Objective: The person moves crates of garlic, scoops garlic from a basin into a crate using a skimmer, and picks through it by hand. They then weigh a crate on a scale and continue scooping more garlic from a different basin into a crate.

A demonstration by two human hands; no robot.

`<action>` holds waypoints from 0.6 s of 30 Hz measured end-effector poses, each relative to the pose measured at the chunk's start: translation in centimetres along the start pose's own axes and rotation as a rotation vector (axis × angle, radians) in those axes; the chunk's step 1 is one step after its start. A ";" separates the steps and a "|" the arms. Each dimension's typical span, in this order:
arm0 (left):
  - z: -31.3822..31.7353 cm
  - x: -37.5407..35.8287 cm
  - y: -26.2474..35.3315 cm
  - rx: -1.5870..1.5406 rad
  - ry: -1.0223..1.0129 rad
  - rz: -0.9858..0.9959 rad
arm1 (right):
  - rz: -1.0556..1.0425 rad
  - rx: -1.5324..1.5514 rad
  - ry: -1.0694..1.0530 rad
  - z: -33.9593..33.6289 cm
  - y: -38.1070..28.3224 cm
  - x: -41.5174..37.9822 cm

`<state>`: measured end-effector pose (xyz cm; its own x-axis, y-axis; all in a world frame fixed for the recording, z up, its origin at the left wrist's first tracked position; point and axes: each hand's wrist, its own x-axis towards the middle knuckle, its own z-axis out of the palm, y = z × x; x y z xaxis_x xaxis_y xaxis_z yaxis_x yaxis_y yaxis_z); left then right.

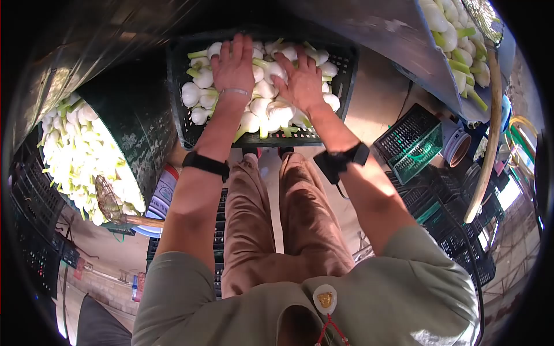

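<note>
A dark plastic crate [183,130] in front of me holds a layer of white garlic bulbs [264,90] with short green stems. My left hand [233,68] lies flat on the bulbs at the crate's left-centre, its fingers stretched toward the far rim. To the right of it, my right hand [302,82] rests on more bulbs with its fingers spread. Both palms face down, and neither hand grips a bulb. The bulbs directly under the palms are hidden.
At the left, a dark tub [135,124] is full of garlic, with a wire-mesh scoop [107,199] on it. A blue-grey container [427,63] of garlic stands at upper right beside a long wooden handle [489,138]. Dark crates [408,135] sit on the right.
</note>
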<state>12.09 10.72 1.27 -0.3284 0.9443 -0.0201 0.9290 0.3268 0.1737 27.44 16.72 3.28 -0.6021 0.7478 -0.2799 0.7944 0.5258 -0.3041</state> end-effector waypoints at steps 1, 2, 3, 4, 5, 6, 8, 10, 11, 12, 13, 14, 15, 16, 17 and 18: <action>0.3 -1.2 -0.6 -0.045 -0.055 -0.065 | 0.010 0.002 -0.002 -0.8 -0.7 -1.2; 0.2 -3.3 -1.3 -0.089 -0.113 -0.129 | 0.021 0.005 0.002 -1.5 -0.8 -2.1; 0.1 -5.2 -2.0 -0.130 -0.172 -0.194 | 0.025 0.005 -0.010 -2.0 -0.7 -3.0; 0.5 -6.3 -2.5 -0.175 -0.131 -0.175 | 0.025 0.003 -0.014 -2.3 -0.4 -3.4; 0.7 -7.3 -2.8 -0.223 -0.094 -0.158 | 0.025 -0.001 -0.024 -2.7 -0.4 -3.5; 0.8 -8.5 -3.0 -0.272 -0.067 -0.145 | 0.006 -0.027 0.029 -3.1 -0.7 -3.1; 0.2 -7.4 -2.8 -0.279 0.081 -0.170 | -0.020 0.056 0.096 -2.9 -1.1 -1.5; -0.8 -5.6 -1.9 -0.298 0.195 -0.234 | -0.066 0.153 0.122 -3.3 -2.2 -0.1; -1.2 -4.3 -1.6 -0.323 0.137 -0.288 | -0.115 0.156 0.075 -3.1 -3.0 0.6; -1.5 -2.9 -1.5 -0.347 0.081 -0.342 | -0.164 0.161 0.031 -2.6 -3.7 1.4; -1.7 -1.8 -1.4 -0.371 0.021 -0.395 | -0.211 0.167 -0.017 -1.9 -4.4 1.9; -1.8 -0.5 -1.4 -0.290 -0.175 -0.427 | -0.228 0.042 -0.015 -0.3 -5.0 2.4; -1.7 0.8 -1.4 -0.207 -0.367 -0.455 | -0.246 -0.082 -0.011 1.8 -5.4 2.9; -1.3 1.7 -1.5 -0.123 -0.560 -0.481 | -0.264 -0.209 -0.006 3.3 -5.4 3.2; -0.5 2.0 -1.9 -0.108 -0.554 -0.459 | -0.263 -0.217 -0.040 3.8 -5.2 3.6; 0.4 2.1 -2.3 -0.092 -0.547 -0.436 | -0.260 -0.226 -0.073 4.2 -4.7 3.9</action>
<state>9.30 11.98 0.40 -0.5120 0.6198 -0.5948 0.7064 0.6978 0.1191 21.04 15.44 -0.15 -0.7844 0.5501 -0.2865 0.6063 0.7776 -0.1668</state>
